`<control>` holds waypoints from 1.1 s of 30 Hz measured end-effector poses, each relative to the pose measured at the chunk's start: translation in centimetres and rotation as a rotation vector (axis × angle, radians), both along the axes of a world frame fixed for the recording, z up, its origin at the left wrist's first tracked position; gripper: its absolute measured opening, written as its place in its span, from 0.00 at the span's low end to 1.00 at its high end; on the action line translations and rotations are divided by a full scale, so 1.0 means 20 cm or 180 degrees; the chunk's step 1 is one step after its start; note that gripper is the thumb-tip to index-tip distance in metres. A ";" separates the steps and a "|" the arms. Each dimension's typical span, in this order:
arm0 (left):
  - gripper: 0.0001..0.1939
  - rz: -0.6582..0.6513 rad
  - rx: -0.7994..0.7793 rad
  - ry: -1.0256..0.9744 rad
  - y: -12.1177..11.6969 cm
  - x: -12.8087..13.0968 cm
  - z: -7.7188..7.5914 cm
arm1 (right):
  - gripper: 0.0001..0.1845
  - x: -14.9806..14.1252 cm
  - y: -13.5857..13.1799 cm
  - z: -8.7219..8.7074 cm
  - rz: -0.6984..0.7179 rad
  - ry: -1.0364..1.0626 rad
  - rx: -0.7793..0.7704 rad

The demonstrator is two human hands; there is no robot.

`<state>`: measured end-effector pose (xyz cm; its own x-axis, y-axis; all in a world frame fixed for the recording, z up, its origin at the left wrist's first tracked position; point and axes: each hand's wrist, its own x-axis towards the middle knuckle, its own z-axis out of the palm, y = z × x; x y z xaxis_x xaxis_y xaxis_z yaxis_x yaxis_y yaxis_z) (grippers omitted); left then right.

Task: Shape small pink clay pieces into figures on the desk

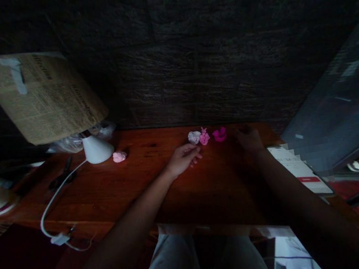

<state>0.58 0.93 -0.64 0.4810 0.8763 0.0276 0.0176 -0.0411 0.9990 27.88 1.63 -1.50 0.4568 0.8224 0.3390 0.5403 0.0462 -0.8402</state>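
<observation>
My left hand (184, 158) rests over the wooden table (161, 191) with thumb and fingers slightly apart, and I see nothing held in it. Just beyond its fingertips sit a crumpled whitish lump (194, 137) and a pink shaped piece (204, 136) with a small knobbly top, close together. To their right lies a magenta curved piece (220, 134). Past that is my right hand (250, 138), low over the table with its fingers toward the magenta piece. Shadow hides those fingers, so their grip is unclear. A pale pink lump (120, 156) lies farther left.
A lamp with a newsprint shade (44, 96) and white base (97, 150) stands at left, its cord (48, 208) hanging over the front edge. Dark scissors (63, 175) lie nearby. A phone (298, 169) is beside my right forearm. A dark brick wall (187, 59) rises behind.
</observation>
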 end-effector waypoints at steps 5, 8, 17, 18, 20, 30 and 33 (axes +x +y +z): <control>0.13 0.0449 0.0701 0.0493 0.04 -0.07 0.06 | 0.23 -0.09 -0.12 0.08 -0.0282 0.0022 0.0113; 0.11 0.1392 0.1685 0.1294 0.09 -0.22 0.15 | 0.28 -0.19 -0.19 0.13 0.0060 -0.0196 0.0203; 0.23 0.2041 0.1466 0.3876 0.09 -0.78 0.21 | 0.29 -0.40 -0.25 0.15 0.1465 -0.0523 0.0221; 0.19 0.2027 0.1512 0.3886 0.08 -0.81 0.20 | 0.29 -0.42 -0.26 0.15 0.1536 -0.0528 0.0230; 0.16 0.2092 0.1601 0.3884 0.05 -0.84 0.18 | 0.30 -0.44 -0.27 0.15 0.1685 -0.0558 0.0254; 0.16 0.1877 0.1865 0.3221 -0.01 -0.87 0.23 | 0.30 -0.46 -0.27 0.14 0.1774 -0.0509 0.0267; 0.21 0.2260 0.2111 0.3262 -0.03 -0.83 0.23 | 0.29 -0.46 -0.27 0.14 0.1799 -0.0498 0.0216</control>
